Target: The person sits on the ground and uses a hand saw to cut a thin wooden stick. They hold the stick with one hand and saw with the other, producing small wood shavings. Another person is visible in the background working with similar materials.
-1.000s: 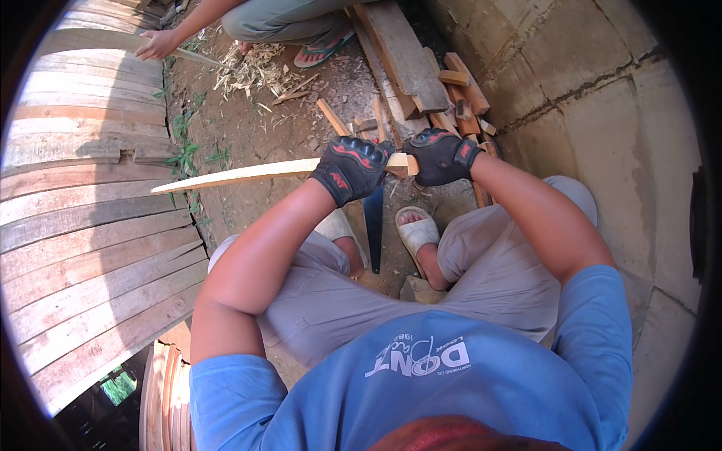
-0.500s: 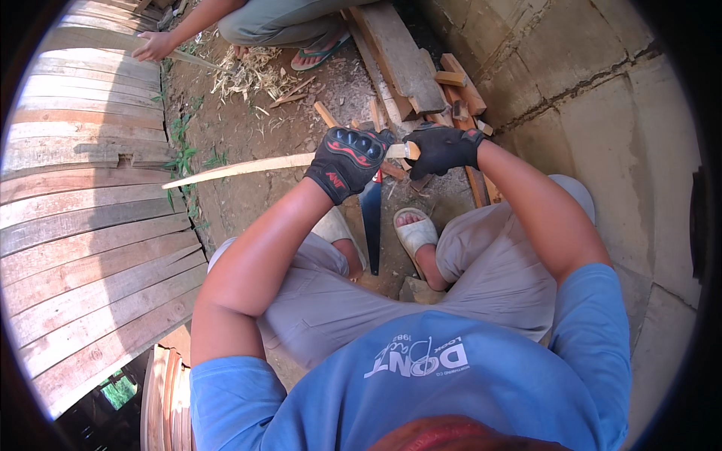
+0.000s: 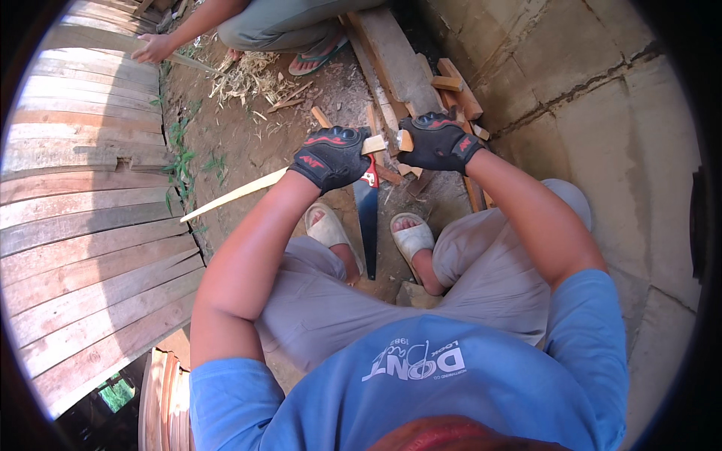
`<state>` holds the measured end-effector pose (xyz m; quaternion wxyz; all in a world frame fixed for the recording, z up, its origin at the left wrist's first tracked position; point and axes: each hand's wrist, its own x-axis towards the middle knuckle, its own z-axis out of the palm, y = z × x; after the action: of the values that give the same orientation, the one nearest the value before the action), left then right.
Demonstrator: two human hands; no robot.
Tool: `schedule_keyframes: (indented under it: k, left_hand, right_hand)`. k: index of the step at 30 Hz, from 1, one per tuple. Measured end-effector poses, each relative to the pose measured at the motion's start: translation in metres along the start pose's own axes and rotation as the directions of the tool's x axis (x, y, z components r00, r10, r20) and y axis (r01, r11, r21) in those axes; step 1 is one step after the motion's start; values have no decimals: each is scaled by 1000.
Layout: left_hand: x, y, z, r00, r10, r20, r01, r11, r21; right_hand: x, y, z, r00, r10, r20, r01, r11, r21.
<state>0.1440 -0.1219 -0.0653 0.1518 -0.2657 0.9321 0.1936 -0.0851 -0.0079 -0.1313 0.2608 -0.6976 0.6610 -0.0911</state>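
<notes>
My left hand (image 3: 332,156), in a black glove with red trim, is closed around a long, thin wooden strip (image 3: 237,198). The strip's tapered end reaches out to the left, and its cut end shows by my thumb. Across a small gap, my right hand (image 3: 436,141), gloved alike, grips a short wood block (image 3: 405,140). A handsaw (image 3: 367,218) with a dark blade and a red-and-white handle hangs or stands just below my left hand, blade toward me. The glove partly hides its handle, so what supports it does not show.
A thick plank (image 3: 398,64) and several wood offcuts (image 3: 460,90) lie ahead, beside a concrete wall (image 3: 602,150). Wooden slats (image 3: 90,203) line the left. Another person's hand (image 3: 154,47) holds a strip near wood shavings (image 3: 252,79).
My hands have moved slightly apart. The wood that ran between them now shows as two separate pieces, one in each hand. The strip's far tip has dropped a little toward me.
</notes>
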Motion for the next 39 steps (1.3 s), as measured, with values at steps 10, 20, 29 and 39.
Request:
schedule_keyframes:
  k: [10, 20, 29, 39]
  left_hand:
    - [-5, -23, -14, 950, -45, 309, -5, 987, 161]
    - [-17, -22, -60, 920, -162, 357, 183, 983, -24]
    - [-46, -46, -90, 990, -137, 28, 139, 989, -53]
    - [-44, -20, -96, 990, 140, 30, -140, 990, -23]
  right_hand:
    - [2, 6, -25, 947, 194, 257, -156, 974, -163]
    - [2, 55, -63, 852, 473, -224, -508, 850, -141]
    - [12, 43, -12, 969, 231, -84, -240, 964, -112]
    - [7, -1, 79, 880, 136, 455, -82, 987, -136]
